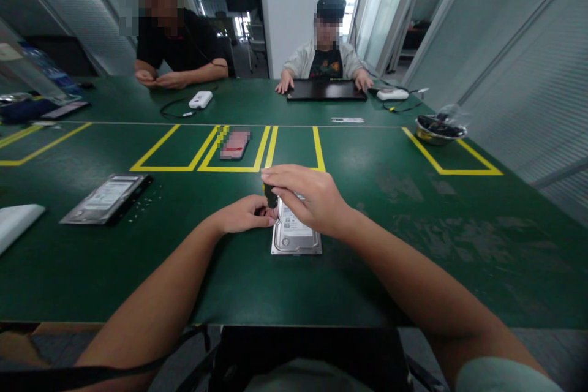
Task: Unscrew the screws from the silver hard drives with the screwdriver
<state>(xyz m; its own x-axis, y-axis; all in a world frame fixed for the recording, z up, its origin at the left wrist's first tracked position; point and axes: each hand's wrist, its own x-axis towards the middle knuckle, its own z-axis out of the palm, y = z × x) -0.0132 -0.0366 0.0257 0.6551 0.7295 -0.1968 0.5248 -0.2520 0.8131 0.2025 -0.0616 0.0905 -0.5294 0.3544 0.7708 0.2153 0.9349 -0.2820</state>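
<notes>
A silver hard drive (297, 239) with a white label lies on the green table in front of me. My right hand (312, 193) is over its upper part, fingers closed on the top of a dark screwdriver handle with a bit of yellow (270, 195). The tool stands upright at the drive's upper left edge; its tip is hidden. My left hand (245, 214) rests at the drive's left edge with curled fingers close to the tool's lower end. What those fingers pinch, if anything, is too small to make out.
Another hard drive (106, 199) lies left, beside scattered small screws (140, 207). A white object (18, 223) is at the left edge. Yellow tape frames a phone (235, 144). A bowl (440, 130) stands right. Two people sit opposite, one touching a black panel (327, 90).
</notes>
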